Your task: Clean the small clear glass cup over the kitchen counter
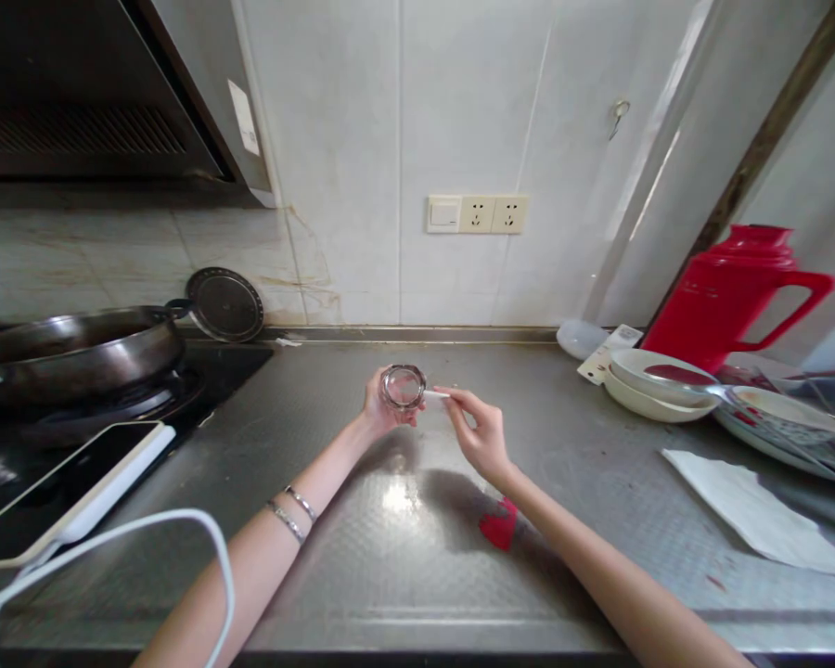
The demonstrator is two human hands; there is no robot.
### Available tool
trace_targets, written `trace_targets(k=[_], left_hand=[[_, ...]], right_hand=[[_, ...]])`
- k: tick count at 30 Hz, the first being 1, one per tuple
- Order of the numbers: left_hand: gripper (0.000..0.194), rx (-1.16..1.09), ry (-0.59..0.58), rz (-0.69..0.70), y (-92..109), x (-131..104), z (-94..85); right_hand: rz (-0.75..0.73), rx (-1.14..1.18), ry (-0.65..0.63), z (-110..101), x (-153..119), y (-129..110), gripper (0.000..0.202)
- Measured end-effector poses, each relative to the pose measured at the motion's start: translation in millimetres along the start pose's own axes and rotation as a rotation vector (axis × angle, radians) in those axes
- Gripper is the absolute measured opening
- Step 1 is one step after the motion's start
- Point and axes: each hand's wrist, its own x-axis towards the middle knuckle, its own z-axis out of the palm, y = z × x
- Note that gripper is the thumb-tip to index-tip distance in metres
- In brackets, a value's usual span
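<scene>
Left hand [379,408] grips small glass jar [403,386], raised above steel counter [404,557]. Right hand [483,436] pinches thin white stick [437,395] at the jar's rim — risk: one-handed hold slips, glass drops, likely breaks.

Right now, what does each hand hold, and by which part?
The left hand holds a small glass around its side; the right hand pinches a thin white stick near one end.
</scene>
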Motion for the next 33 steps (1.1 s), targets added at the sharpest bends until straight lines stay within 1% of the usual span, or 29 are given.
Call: trace_targets(k=[3,6,8,11,13,16,19,21,23,27,31,33], left_hand=[[0.065,0.003,-0.003,-0.027,1,0,-2.0],[0.073,0.053,-0.013,-0.056,1,0,-1.3],[0.079,0.086,-0.026,-0.092,1,-1,-0.9],[0.085,0.129,-0.072,-0.125,0,0,-1.0],[0.083,0.167,-0.097,-0.11,-1,0,-0.5],[0.074,0.229,-0.094,-0.014,-2,-2,2.3],[0.071,0.336,-0.05,0.083,-2,-4,6.4],[0.073,0.445,0.012,0.133,-3,-4,8.2],[0.079,0.551,0.069,0.185,-4,-1,8.9],[0.098,0.718,0.159,0.328,-10,8,8.8],[0.11,0.896,0.224,0.441,-16,13,10.8],[0.114,1.0,0.231,0.489,-18,12,12.7]], right_hand=[[0.227,0.014,0.132,-2,7,18,0.025],[0.395,0.04,0.172,-5,11,34,0.031],[0.484,0.103,0.185,-6,13,40,0.032],[0.553,0.209,0.207,-6,14,43,0.032],[0.582,0.26,0.216,-6,14,43,0.031],[0.614,0.331,0.226,-5,14,45,0.029],[0.614,0.376,0.241,-4,13,50,0.029],[0.613,0.388,0.252,-4,13,55,0.03],[0.616,0.392,0.256,-4,12,61,0.032],[0.599,0.345,0.207,-2,9,69,0.031],[0.561,0.208,0.15,-1,4,67,0.024],[0.547,0.208,0.114,-2,3,64,0.018]])
